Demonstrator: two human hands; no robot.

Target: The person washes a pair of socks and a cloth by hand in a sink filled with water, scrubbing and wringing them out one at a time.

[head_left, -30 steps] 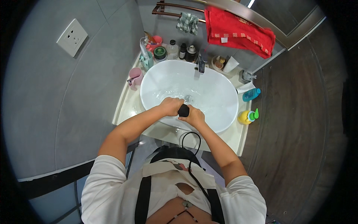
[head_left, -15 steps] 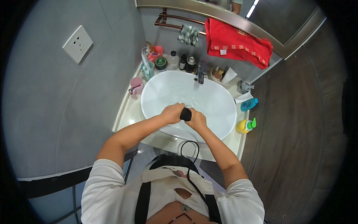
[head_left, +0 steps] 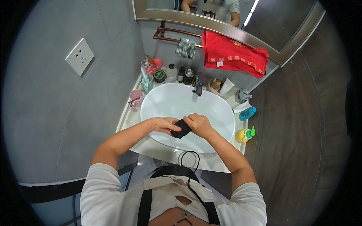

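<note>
A small black piece of cloth (head_left: 181, 130) is held between my two hands over the white oval washbasin (head_left: 222, 116), and its exact kind cannot be made out. My left hand (head_left: 164, 125) grips the cloth's left side, the thumb lying across it. From the right, my right hand (head_left: 200, 125) closes its fingers on the cloth's upper right edge. Some clear water lies in the basin behind the hands. The dark faucet (head_left: 198, 87) stands at the basin's far rim.
Cups, a green-lidded jar (head_left: 159, 76) and several bottles line the back left of the counter. On the right are a blue bottle (head_left: 247, 113) and a yellow pump bottle (head_left: 243, 135). A red towel (head_left: 235, 54) hangs beneath the mirror. Walls close in on both sides.
My hands have shifted from gripping the cloth close together to holding it more spread out, so more of it shows. The view has tilted up, bringing more of the mirror in.
</note>
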